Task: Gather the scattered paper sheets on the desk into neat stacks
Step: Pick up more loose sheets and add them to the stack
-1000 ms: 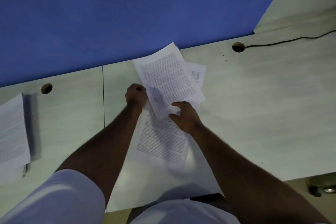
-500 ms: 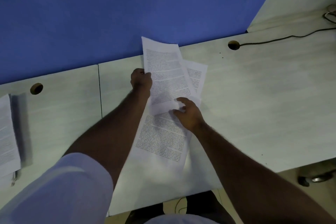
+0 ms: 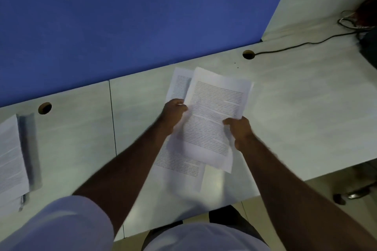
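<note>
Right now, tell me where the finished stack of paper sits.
In the head view the finished stack lies at the desk's far left edge, below the left cable hole, well left of both hands.

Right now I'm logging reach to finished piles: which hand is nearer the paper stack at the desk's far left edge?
Left. The left hand grips the held sheets at mid-desk, well right of the paper stack; the right hand is farther right still.

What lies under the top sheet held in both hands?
Under the top sheet, a second sheet peeks out at upper left and another printed sheet lies below on the desk. Their overlapped parts are hidden.
</note>
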